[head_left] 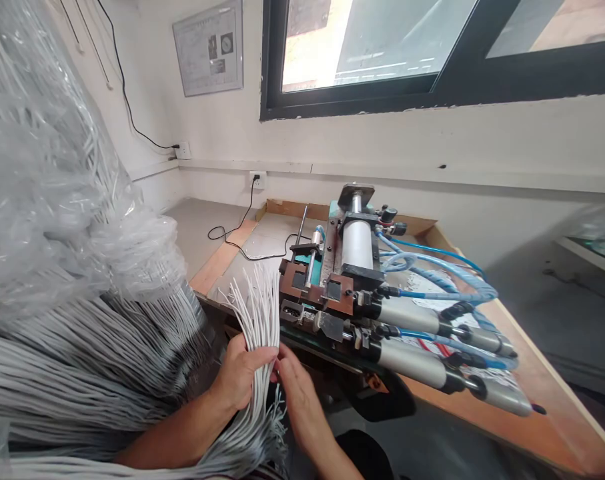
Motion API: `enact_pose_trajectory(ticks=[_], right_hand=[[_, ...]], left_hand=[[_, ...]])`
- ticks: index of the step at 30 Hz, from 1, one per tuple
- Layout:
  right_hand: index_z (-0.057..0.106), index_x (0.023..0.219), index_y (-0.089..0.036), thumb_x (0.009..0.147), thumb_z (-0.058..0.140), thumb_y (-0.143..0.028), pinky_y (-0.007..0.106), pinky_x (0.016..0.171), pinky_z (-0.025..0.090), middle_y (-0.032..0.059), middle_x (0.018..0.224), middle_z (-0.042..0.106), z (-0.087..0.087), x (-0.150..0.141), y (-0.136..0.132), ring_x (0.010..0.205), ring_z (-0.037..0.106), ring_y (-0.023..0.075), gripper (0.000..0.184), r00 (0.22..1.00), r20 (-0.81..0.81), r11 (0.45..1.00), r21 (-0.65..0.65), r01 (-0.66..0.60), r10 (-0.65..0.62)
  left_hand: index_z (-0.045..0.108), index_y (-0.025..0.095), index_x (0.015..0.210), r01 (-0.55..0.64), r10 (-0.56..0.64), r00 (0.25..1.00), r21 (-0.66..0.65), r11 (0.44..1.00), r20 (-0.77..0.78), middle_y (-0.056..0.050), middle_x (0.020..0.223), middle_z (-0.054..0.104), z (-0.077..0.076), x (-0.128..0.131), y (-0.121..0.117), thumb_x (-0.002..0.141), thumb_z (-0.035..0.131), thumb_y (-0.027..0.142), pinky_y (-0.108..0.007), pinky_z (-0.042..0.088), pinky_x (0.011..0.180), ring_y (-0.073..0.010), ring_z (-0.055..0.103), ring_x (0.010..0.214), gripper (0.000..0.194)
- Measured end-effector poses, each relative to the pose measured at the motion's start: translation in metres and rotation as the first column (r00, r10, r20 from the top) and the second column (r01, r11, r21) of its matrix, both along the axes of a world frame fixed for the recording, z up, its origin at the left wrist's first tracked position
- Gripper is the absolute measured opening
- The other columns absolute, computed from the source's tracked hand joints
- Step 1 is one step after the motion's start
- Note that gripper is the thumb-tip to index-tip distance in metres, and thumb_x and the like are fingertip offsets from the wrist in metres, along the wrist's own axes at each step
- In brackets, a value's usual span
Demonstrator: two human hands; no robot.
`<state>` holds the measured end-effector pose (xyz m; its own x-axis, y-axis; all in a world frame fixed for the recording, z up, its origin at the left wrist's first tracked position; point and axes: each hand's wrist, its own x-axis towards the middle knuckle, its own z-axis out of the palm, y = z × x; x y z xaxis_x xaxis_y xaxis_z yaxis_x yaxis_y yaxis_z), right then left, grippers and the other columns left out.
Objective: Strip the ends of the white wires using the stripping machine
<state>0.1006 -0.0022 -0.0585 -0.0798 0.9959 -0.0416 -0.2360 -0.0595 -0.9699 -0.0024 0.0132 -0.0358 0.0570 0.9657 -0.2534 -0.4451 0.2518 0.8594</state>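
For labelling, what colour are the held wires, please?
The held wires are whitish grey in the head view.

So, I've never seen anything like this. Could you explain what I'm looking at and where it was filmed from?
Of course. There is no robot here, just a person's bare hands, seen in one picture from a camera worn on the head, looking forward and down. The left hand grips a bundle of pale strands; the right hand is up against it, some of its fingers out of sight. On the table ahead stands a machine with silver cylinders and blue hoses. At the left is a big mass of similar strands, partly wrapped in clear plastic.
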Motion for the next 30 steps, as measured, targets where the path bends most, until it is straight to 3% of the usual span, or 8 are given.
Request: enact_pose_trajectory(ticks=[2,5,12,18,21,24,26,30], right_hand=[[0.064,0.090,-0.016,0.074,0.054,-0.046,0.026,0.060,0.043,0.0009,0.063,0.057,0.008,0.006,0.009,0.060,0.051,0.0151,0.035,1.000,-0.017,0.999,0.023,0.025,-0.025],[0.064,0.074,-0.015,0.073,0.059,-0.039,0.022,0.045,0.036,-0.0031,0.050,0.046,0.013,0.008,0.018,0.047,0.042,0.0113,0.024,0.995,-0.100,1.000,0.003,-0.019,0.019],[0.061,0.065,-0.013,0.071,0.063,-0.033,0.020,0.041,0.027,-0.0017,0.050,0.050,0.002,0.006,0.014,0.044,0.036,0.0077,0.021,0.975,-0.184,0.992,-0.050,0.117,-0.124],[0.060,0.065,-0.015,0.067,0.065,-0.040,0.021,0.040,0.028,-0.0060,0.041,0.042,0.004,0.002,0.006,0.039,0.034,0.0078,0.026,0.963,-0.208,0.983,-0.104,0.152,-0.171],[0.057,0.061,-0.015,0.072,0.059,-0.043,0.020,0.040,0.027,-0.0052,0.042,0.042,0.002,0.003,0.006,0.039,0.033,0.0075,0.030,0.958,-0.228,0.982,-0.113,0.152,-0.174],[0.060,0.071,-0.015,0.071,0.061,-0.040,0.020,0.042,0.027,-0.0047,0.046,0.044,0.004,0.008,0.012,0.042,0.034,0.0075,0.026,0.960,-0.234,0.986,-0.100,0.132,-0.152],[0.061,0.080,-0.015,0.071,0.061,-0.041,0.019,0.040,0.024,-0.0050,0.047,0.045,0.009,0.011,0.019,0.041,0.033,0.0070,0.028,0.964,-0.230,0.989,-0.083,0.120,-0.136],[0.062,0.077,-0.014,0.069,0.061,-0.044,0.019,0.038,0.021,-0.0026,0.053,0.050,0.013,0.016,0.024,0.040,0.032,0.0058,0.030,0.967,-0.190,0.984,-0.075,0.161,-0.172]], left_hand=[[0.062,0.010,0.071,0.012,-0.010,0.999,0.039,0.999,-0.034,-0.001,0.053,0.059,0.003,0.001,-0.003,0.058,0.066,0.017,-0.022,0.039,0.042,-0.0122,0.052,0.047,0.015],[0.064,0.011,0.073,0.002,0.005,0.995,0.075,0.997,-0.100,-0.002,0.054,0.061,0.007,0.002,-0.006,0.058,0.066,0.018,-0.024,0.041,0.045,-0.0142,0.054,0.050,0.016],[0.060,0.013,0.063,-0.020,0.046,0.990,0.188,0.982,-0.134,-0.001,0.056,0.061,0.004,0.002,-0.006,0.066,0.060,0.018,-0.027,0.043,0.058,-0.0155,0.055,0.056,0.006],[0.060,0.013,0.072,0.131,-0.116,0.990,0.204,0.970,-0.084,0.000,0.052,0.057,0.004,0.005,-0.007,0.066,0.062,0.021,-0.028,0.042,0.049,-0.0146,0.051,0.046,0.010],[0.060,0.013,0.069,0.085,-0.054,0.987,0.211,0.974,-0.149,0.000,0.051,0.058,0.002,0.005,-0.006,0.064,0.062,0.018,-0.026,0.040,0.048,-0.0140,0.051,0.046,0.007],[0.062,0.013,0.066,0.034,0.012,0.977,0.213,0.977,-0.213,0.000,0.055,0.060,0.001,0.004,-0.006,0.059,0.064,0.013,-0.024,0.039,0.049,-0.0130,0.051,0.050,0.007],[0.063,0.013,0.067,0.008,0.033,0.977,0.190,0.982,-0.213,0.001,0.057,0.061,0.001,0.003,-0.006,0.058,0.065,0.010,-0.022,0.038,0.050,-0.0121,0.050,0.052,0.010],[0.062,0.013,0.063,-0.085,0.112,0.976,0.144,0.986,-0.185,0.002,0.055,0.059,0.000,0.000,-0.008,0.056,0.067,0.010,-0.022,0.039,0.053,-0.0109,0.049,0.052,0.009]])
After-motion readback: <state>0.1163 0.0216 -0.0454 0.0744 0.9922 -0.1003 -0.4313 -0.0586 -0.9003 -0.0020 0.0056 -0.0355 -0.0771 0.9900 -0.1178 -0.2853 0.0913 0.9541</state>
